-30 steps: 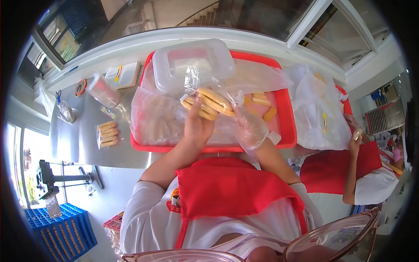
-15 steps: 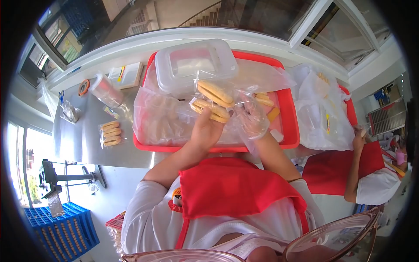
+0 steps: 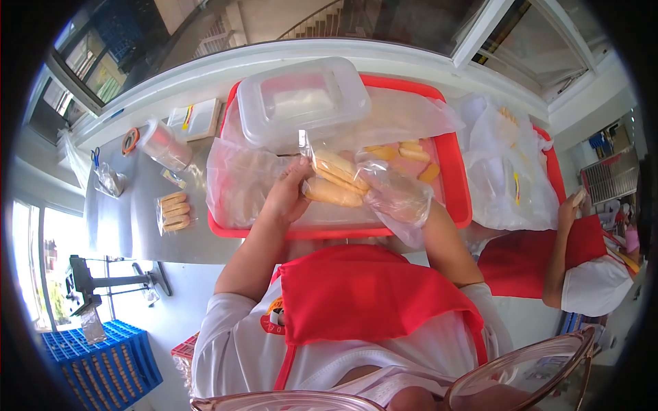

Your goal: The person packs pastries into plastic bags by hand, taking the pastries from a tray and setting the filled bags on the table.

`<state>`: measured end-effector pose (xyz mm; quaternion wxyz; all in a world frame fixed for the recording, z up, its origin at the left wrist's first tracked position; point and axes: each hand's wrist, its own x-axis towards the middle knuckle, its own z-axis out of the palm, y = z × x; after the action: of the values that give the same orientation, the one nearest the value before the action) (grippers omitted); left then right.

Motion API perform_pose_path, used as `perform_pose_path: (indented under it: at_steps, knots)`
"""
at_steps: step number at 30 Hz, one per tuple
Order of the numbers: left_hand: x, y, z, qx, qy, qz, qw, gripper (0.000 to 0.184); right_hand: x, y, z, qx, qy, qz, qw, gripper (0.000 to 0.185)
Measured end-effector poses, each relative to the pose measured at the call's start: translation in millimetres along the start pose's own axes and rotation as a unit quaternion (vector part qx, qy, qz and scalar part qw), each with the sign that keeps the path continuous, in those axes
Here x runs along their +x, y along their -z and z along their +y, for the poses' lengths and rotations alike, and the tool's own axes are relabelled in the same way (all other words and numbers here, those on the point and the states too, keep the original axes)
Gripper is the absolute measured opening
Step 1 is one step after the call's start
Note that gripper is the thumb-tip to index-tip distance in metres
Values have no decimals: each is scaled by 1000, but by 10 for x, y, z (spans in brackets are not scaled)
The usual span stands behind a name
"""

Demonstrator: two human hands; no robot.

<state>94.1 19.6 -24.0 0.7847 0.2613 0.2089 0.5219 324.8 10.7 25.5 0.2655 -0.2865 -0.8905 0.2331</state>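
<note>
Over the red tray (image 3: 469,198), both hands hold a clear plastic bag of long, golden finger-shaped pastries (image 3: 336,175). My left hand (image 3: 286,192), bare, grips the bag's left side near its upstanding flap. At the right end, my right hand (image 3: 401,198), in a clear plastic glove, closes around the bag and the pastry ends; its fingertips are partly hidden. Loose pastries (image 3: 415,152) lie in the tray behind my right hand. Translucent plastic sheeting (image 3: 240,185) covers the tray's left part.
A lidded translucent plastic box (image 3: 301,99) rests at the tray's back. To the left are a filled pastry packet (image 3: 175,211), a plastic roll (image 3: 164,144), tape (image 3: 130,140) and scissors (image 3: 96,157). A white-covered tray (image 3: 500,185) and a co-worker (image 3: 593,284) are at right.
My left hand has shifted left and up along the bag, from beneath the pastries to its side. My right hand has closed over the right end. The pastries have come closer together.
</note>
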Motion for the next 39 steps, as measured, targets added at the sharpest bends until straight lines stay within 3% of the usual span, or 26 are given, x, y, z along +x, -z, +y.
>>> perform_pose_path:
  at_steps: [4,6,8,11,12,14,16,19,22,24,25,26,28,31,34,37,39]
  knots:
    - [-16,-13,-30,33,-5,40,999,29,-73,-161,101,-20,-57,-20,998,46]
    - [8,48,-55,34,-32,70,996,27,-81,-226,105,147,-127,14,981,40]
    - [34,142,-97,14,-65,88,994,24,-76,-291,120,327,-168,46,929,38]
    - [36,170,-159,16,-98,96,990,26,-89,-369,161,562,-239,60,789,39]
    - [27,131,-166,17,-97,103,990,24,-94,-367,172,609,-298,45,734,39]
    - [5,33,-164,20,-96,116,988,21,-63,-346,131,616,-353,32,703,39]
    - [42,140,-207,28,-81,81,993,21,41,-273,-48,547,-351,35,759,40]
    - [93,218,-261,52,-67,77,993,22,-43,-393,51,771,-395,90,492,45]
    - [118,344,-309,48,-34,90,994,23,-146,-334,157,738,-403,36,540,49]
    - [81,309,-287,21,21,105,994,24,-199,-461,318,583,-318,6,748,49]
    - [19,160,-220,2,60,117,991,25,-203,-475,316,508,-285,6,813,48]
    - [-22,81,-190,-18,98,128,987,26,-208,-490,314,424,-255,12,869,48]
    - [-70,131,-202,50,119,114,985,32,-163,-403,121,289,-231,53,928,47]
    - [-80,148,-110,133,137,114,975,39,-114,-314,-19,420,-293,-3,859,44]
    - [-73,178,-47,140,160,116,970,41,-57,-330,-134,615,-418,38,667,37]
    - [-92,89,-44,80,192,152,966,38,114,-193,-395,691,-471,82,543,32]
    - [-88,121,-75,22,197,171,965,36,42,-327,-206,558,-414,-3,719,33]
